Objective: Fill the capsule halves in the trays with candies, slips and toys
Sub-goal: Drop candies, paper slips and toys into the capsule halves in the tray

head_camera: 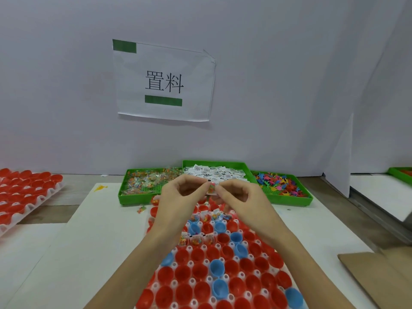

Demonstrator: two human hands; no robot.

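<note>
Both hands meet above the far end of the white capsule tray (pixel 225 286): the left hand (pixel 178 197) and the right hand (pixel 236 198) pinch between curled fingertips a small clear candy packet (pixel 211 188) with a white slip behind it. Under them the tray's moulded round cups hold glossy red capsule halves (pixel 200 272) and a few blue capsule halves (pixel 217 267); several far cups already hold packets and slips (pixel 197 239). Beyond the tray stand three perforated green plastic bins: one (pixel 142 192) heaped with crinkly candy packets, the middle one (pixel 217 162) with printed white slips, the right one (pixel 289 200) with small flat coloured toy figures. Left of the tray, apart, another tray of red halves (pixel 24 192). On the wall behind hangs a paper sign (pixel 165 81).
</note>
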